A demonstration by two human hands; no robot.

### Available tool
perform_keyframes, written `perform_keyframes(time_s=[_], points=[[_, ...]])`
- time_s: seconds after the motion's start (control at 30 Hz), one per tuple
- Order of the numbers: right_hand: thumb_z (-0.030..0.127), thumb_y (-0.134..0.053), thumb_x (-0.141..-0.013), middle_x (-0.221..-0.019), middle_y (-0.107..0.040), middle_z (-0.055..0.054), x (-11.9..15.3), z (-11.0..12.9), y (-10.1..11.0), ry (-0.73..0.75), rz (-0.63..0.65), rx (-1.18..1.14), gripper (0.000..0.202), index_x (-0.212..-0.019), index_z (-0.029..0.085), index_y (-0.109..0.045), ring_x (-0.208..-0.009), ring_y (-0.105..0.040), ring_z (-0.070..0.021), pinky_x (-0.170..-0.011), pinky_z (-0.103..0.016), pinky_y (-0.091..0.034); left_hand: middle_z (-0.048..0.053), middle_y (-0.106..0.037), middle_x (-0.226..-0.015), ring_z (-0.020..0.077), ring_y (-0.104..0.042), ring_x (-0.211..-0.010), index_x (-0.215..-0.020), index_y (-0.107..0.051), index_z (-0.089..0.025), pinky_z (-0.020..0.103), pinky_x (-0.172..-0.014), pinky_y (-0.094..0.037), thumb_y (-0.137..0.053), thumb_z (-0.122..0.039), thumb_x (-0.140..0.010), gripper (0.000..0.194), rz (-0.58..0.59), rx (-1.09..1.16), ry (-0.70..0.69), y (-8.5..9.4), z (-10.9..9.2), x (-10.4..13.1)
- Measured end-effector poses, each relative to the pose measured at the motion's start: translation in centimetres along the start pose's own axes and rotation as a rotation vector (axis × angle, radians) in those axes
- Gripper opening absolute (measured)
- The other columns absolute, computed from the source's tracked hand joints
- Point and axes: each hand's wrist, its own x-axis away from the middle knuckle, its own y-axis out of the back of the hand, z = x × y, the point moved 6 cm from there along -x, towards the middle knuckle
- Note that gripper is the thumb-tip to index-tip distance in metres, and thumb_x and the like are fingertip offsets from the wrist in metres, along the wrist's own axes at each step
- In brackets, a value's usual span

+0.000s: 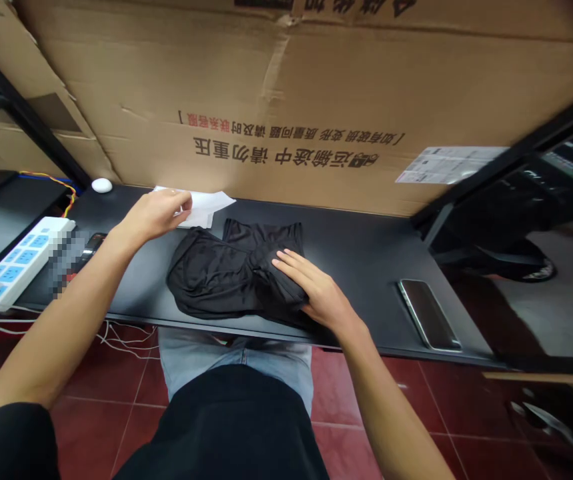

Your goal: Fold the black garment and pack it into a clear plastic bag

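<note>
While the right hand covers black cloth, the left hand hangs at white paper

As play stands, the black cloth lies rumpled on the worktop, towards the near edge and in front of the person. It looks partway through being handled: the right end is gathered into a thick lump, while the broad left side sprawls loose and creased, seemingly the part left to work.

And here's the right arm, reaching forward and inward, fingers laid across that lump and pointing up and left. The thumb is mostly hidden, so whether this grip pinches the cloth or merely presses it, nobody can tell.

Over on the left, that arm stretches further out, wrist bent inward, fingers curled right at the paper's near side, clear of the cloth. Holding it or only touching? Cannot tell.
</note>
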Motion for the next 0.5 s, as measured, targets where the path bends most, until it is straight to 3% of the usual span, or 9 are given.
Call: perform_keyframes(time_s=[0.13,0.27,0.37,0.5], points=[[0.002,-0.055,-0.107,-0.181,-0.046,-0.01,-1.6,3.9,1.7,0.205,-0.069,-0.001,0.082,-0.18,0.033,-0.034,-0.172,-0.036,-0.0309,-0.135,-0.06,-0.048,0.009,-0.079,-0.113,0.0266,-0.075,-0.107,-0.122,-0.072,-0.023,0.037,-0.092,-0.058,-0.057,-0.026,-0.107,0.021,-0.147,0.104,-0.229,3.1,-7.6,1.1],[0.007,-0.05,-0.115,-0.18,-0.049,-0.011,-2.5,6.7,1.4,0.377,-0.012,0.063,0.066,-0.177,0.028,-0.04,-0.173,-0.035,-0.0266,-0.137,-0.056,-0.045,0.008,-0.076,-0.114,0.0218,-0.073,-0.099,-0.119,-0.071,-0.021,0.032,-0.083,-0.055,-0.05,-0.018,-0.112,0.023,-0.11,0.182,-0.433,3.8,-14.4,2.9],[0.009,-0.047,-0.117,-0.177,-0.052,-0.012,-2.3,6.8,0.4,0.428,0.05,0.141,0.056,-0.171,0.023,-0.05,-0.172,-0.037,-0.0244,-0.138,-0.053,-0.043,0.007,-0.072,-0.109,0.0196,-0.072,-0.095,-0.115,-0.072,-0.02,0.03,-0.08,-0.054,-0.049,-0.018,-0.114,0.023,-0.051,0.263,-0.515,3.2,-16.5,4.0],[0.009,-0.046,-0.116,-0.176,-0.054,-0.01,-1.7,5.2,-0.4,0.315,0.121,0.207,0.06,-0.173,0.028,-0.047,-0.167,-0.046,-0.0243,-0.134,-0.048,-0.05,0.008,-0.074,-0.117,0.0189,-0.074,-0.1,-0.124,-0.072,-0.02,0.03,-0.087,-0.057,-0.051,-0.018,-0.114,0.023,-0.082,0.44,-0.473,2.7,-16.0,4.2]])
